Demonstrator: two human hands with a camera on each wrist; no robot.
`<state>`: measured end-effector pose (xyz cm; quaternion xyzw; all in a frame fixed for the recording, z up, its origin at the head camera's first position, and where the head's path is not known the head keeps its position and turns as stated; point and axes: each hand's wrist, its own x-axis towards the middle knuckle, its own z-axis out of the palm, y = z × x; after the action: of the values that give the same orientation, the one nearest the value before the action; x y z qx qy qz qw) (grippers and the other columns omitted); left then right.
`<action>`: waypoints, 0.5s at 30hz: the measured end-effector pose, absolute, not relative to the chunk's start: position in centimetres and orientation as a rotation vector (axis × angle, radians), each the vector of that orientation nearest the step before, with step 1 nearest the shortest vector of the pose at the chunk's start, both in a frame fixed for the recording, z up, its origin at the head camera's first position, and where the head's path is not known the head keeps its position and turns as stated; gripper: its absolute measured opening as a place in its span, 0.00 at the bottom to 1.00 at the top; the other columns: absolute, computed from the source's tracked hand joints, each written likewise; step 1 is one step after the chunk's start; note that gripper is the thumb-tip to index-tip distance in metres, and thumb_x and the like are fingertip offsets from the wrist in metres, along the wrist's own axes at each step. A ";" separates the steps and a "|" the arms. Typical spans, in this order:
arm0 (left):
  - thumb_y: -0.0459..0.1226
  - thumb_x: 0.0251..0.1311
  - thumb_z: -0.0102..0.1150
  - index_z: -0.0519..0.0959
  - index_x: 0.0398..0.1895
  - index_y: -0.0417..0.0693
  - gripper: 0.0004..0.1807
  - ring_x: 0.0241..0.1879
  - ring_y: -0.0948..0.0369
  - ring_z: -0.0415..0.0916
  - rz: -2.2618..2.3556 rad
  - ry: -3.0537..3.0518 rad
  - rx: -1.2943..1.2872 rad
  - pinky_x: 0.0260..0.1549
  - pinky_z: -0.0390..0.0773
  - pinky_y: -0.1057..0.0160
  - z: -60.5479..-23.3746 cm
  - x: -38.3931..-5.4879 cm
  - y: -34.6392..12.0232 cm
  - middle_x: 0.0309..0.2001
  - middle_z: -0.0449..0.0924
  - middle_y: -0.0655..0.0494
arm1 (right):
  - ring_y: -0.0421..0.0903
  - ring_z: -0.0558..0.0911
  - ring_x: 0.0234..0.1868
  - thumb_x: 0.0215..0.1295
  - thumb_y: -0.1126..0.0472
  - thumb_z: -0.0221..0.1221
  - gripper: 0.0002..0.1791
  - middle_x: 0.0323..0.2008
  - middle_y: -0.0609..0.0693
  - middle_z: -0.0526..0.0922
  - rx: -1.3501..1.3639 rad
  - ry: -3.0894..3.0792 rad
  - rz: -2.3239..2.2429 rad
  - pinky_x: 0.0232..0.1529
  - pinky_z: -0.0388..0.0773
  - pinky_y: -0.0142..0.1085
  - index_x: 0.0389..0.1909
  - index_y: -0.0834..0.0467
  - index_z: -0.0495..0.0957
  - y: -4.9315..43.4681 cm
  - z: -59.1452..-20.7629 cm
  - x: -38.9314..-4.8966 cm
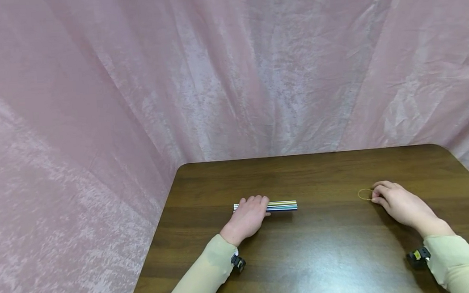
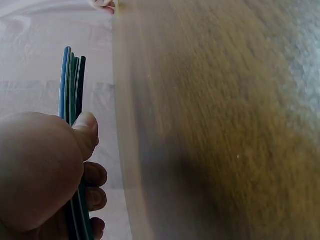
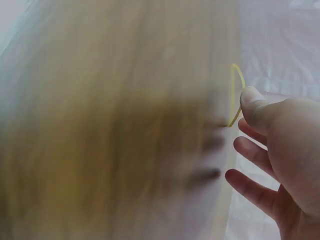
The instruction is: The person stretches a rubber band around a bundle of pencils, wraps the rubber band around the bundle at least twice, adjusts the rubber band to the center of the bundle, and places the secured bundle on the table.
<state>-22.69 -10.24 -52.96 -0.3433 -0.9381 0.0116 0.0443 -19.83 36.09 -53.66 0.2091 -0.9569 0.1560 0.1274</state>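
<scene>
My left hand (image 1: 248, 215) grips a small bundle of thin, shiny sticks (image 1: 283, 206) near the left side of the table, with the fingers curled round them. Their striped silver, yellow and blue ends stick out to the right in the head view. Up close in the left wrist view, the sticks (image 2: 65, 85) look blue, green and dark, with uneven tips. Over on the right, my right hand (image 1: 401, 203) pinches a thin yellow rubber band (image 3: 243, 79) between thumb and index finger. The band hangs as a loop on the left of the fingertips; the other fingers are spread apart.
Both hands are over a brown wood-grain table (image 1: 320, 172) with rounded far corners. Behind it and along the left hangs a pink velvet curtain (image 1: 214, 76). Light reflects off the tabletop near the front middle.
</scene>
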 end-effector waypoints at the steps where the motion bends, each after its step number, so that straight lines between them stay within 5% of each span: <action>1: 0.50 0.81 0.54 0.72 0.49 0.50 0.13 0.37 0.59 0.73 0.037 -2.868 -1.049 0.36 0.65 0.61 -53.0 -22.7 -10.2 0.40 0.78 0.60 | 0.64 0.83 0.51 0.67 0.68 0.70 0.09 0.49 0.62 0.84 0.590 -2.788 0.483 0.51 0.77 0.59 0.33 0.54 0.80 36.0 -53.5 -19.9; 9: 0.49 0.80 0.56 0.73 0.49 0.50 0.13 0.36 0.59 0.74 0.037 -2.841 -1.047 0.34 0.65 0.62 -52.7 -22.5 -10.1 0.39 0.77 0.59 | 0.54 0.83 0.42 0.74 0.65 0.66 0.03 0.42 0.56 0.85 0.412 -2.739 0.728 0.42 0.76 0.52 0.39 0.58 0.82 33.2 -52.7 -19.8; 15: 0.49 0.80 0.56 0.73 0.49 0.50 0.13 0.37 0.58 0.75 0.019 -2.833 -1.058 0.34 0.65 0.61 -52.8 -22.3 -9.6 0.40 0.78 0.59 | 0.53 0.84 0.45 0.80 0.57 0.61 0.09 0.44 0.55 0.86 0.294 -2.817 0.970 0.45 0.77 0.50 0.44 0.59 0.83 29.6 -52.4 -19.5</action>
<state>-22.27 -9.55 -52.80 -0.3493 -0.9352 0.0062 0.0587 -19.53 29.59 -52.40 0.0979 -0.9384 0.3232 0.0736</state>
